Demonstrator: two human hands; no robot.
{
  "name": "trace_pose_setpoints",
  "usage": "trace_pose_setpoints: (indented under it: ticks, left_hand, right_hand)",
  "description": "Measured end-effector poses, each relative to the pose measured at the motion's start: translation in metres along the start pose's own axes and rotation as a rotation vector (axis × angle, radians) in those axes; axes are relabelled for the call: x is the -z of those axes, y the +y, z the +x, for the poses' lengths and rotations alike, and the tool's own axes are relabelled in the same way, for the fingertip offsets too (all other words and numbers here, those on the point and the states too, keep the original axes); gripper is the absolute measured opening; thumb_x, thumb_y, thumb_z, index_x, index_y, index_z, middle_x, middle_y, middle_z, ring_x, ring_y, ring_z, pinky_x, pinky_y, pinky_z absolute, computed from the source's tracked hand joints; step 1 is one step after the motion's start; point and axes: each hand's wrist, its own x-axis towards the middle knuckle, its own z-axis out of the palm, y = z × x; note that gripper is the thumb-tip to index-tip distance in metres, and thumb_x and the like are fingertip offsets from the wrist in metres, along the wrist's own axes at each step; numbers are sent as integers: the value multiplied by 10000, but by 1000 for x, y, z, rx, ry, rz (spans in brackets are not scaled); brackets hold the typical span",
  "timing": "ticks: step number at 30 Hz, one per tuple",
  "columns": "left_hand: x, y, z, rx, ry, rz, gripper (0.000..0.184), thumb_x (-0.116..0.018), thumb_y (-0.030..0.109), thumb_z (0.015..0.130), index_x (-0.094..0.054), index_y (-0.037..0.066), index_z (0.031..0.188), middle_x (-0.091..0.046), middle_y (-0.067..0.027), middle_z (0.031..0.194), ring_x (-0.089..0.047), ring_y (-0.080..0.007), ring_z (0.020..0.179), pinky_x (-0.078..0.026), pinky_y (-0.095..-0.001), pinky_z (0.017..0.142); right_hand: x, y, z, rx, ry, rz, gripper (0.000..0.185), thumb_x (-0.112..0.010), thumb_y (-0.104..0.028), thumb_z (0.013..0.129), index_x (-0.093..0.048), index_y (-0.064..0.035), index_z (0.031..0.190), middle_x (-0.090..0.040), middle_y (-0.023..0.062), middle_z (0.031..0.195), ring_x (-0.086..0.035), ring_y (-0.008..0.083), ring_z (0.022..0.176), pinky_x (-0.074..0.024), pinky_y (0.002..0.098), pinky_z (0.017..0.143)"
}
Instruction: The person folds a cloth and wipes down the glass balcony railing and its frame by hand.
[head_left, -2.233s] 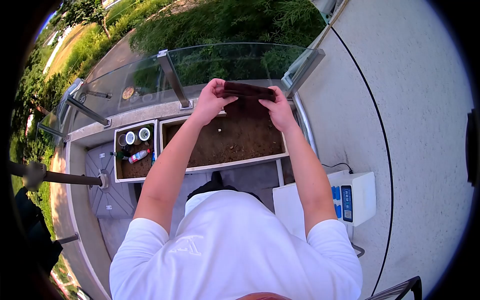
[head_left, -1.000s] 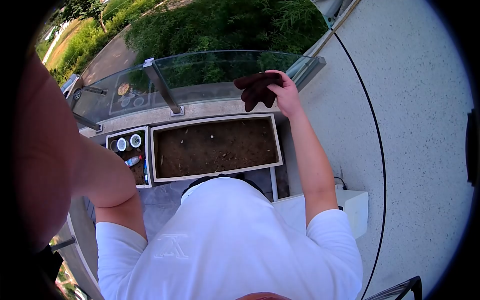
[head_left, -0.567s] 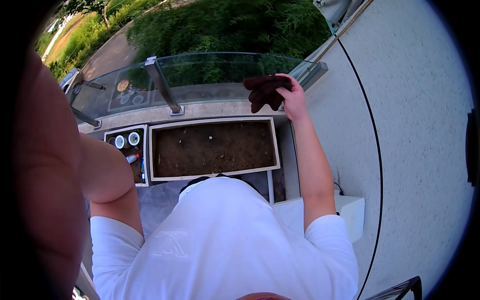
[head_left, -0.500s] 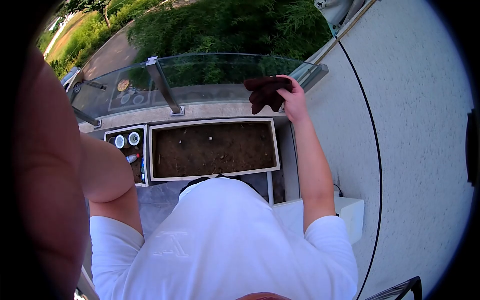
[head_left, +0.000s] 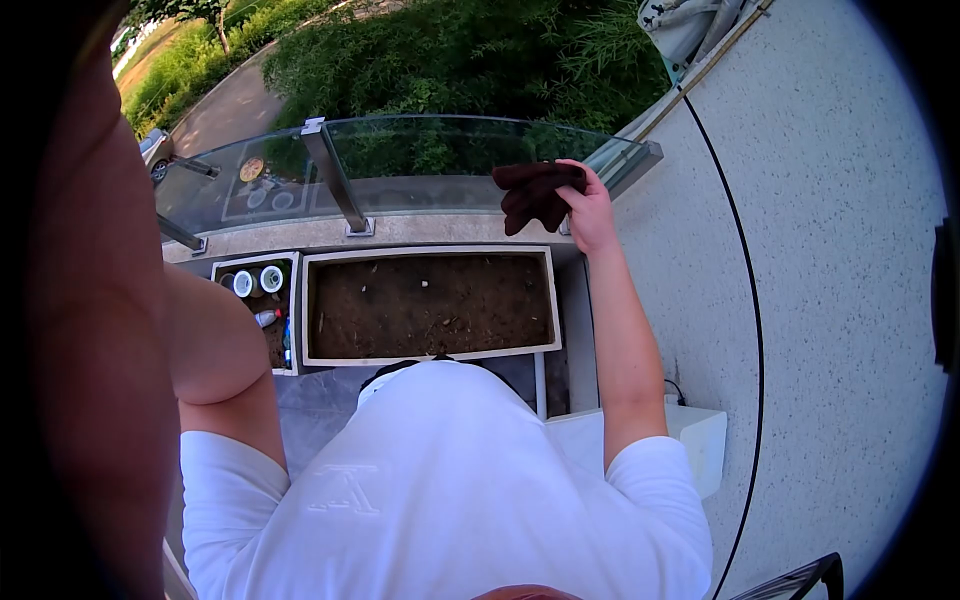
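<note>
My right hand [head_left: 588, 208] is closed on a pair of dark maroon gloves [head_left: 535, 190], pinched between thumb and fingers. The limp glove fingers hang to the left, in front of the glass railing. Very near the camera, my left hand [head_left: 105, 330] fills the left edge as a large blurred shape, its forearm bent upward; the fingers cannot be made out. Below the gloves lies a rectangular planter [head_left: 556, 310] with a pale rim and brown soil, small white bits on top.
A smaller planter [head_left: 297, 320] on the left holds white cups [head_left: 271, 279] and a bottle with a red cap [head_left: 267, 318]. Behind runs a glass railing [head_left: 430, 160] with metal posts. A speckled wall [head_left: 840, 300] with a black cable and a white box [head_left: 700, 445] stand at right.
The whole view has shifted slightly, so the planters and railing appear a little lower. My right hand still holds the gloves, and my left hand stays near the camera.
</note>
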Motion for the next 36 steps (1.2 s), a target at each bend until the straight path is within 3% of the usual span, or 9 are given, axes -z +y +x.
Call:
trace_pose_setpoints:
  ticks: [20,25,29,30,31,32,35,36]
  left_hand:
    - [3,-8,6,-63,18,184,772,-463,594,1046,-390,-6,1526,-546,-297,1453,-528,-389,1368,-449,-464,1087]
    - [7,-35,2,-3,100,461,788,-468,605,1042,-380,-6,1532,-545,-297,1453,-528,-379,1370,-450,-456,1086]
    - [6,-110,-65,449,148,568,801,-472,614,1038,-372,-5,1536,-545,-296,1453,-528,-372,1371,-450,-450,1085]
    - [1,-133,-96,587,129,430,691,-661,343,1014,-355,40,1554,-545,-188,1474,-537,-295,1353,-430,-432,1109]
    - [-9,-151,-128,808,97,455,781,-746,302,961,-329,75,1581,-518,-165,1512,-495,-258,1400,-401,-422,1141]
    - [-17,-167,-162,968,29,453,936,-778,435,918,-264,93,1622,-458,-158,1575,-449,-267,1446,-364,-449,1170]
    - [-47,-197,-228,1265,-120,374,1245,-940,400,729,-163,102,1655,-380,-194,1622,-329,-305,1531,-289,-448,1234]
    - [-53,-207,-253,1249,-131,357,1246,-959,378,707,-195,96,1650,-426,-191,1588,-393,-304,1485,-327,-428,1212]
  right_hand:
    - [-5,-1,-8,-5,37,17,402,-599,94,910,-643,-48,1284,-694,60,1193,-652,162,1101,-520,314,958]
    - [-7,-2,-14,19,45,-7,390,-605,91,916,-646,-46,1278,-700,62,1167,-662,154,1063,-531,311,928]
    - [-14,-6,-23,4,104,-75,369,-618,87,923,-660,-49,1263,-715,69,1090,-679,154,982,-553,318,864]
    - [-20,-9,-26,5,119,-110,357,-621,81,926,-663,-45,1257,-717,69,1088,-681,157,984,-553,319,868]
    - [-27,-13,-31,3,136,-146,344,-625,75,928,-665,-40,1250,-719,70,1087,-683,159,987,-553,321,872]
    - [-32,-14,-34,-2,154,-182,332,-628,70,931,-667,-36,1243,-720,71,1085,-684,162,989,-553,322,876]
    - [-43,-22,-48,6,159,-375,317,-674,32,915,-682,-48,1221,-729,53,1069,-687,146,987,-550,308,888]
    - [-48,-26,-53,10,153,-438,320,-682,27,909,-684,-53,1219,-731,48,1065,-687,140,984,-549,303,889]
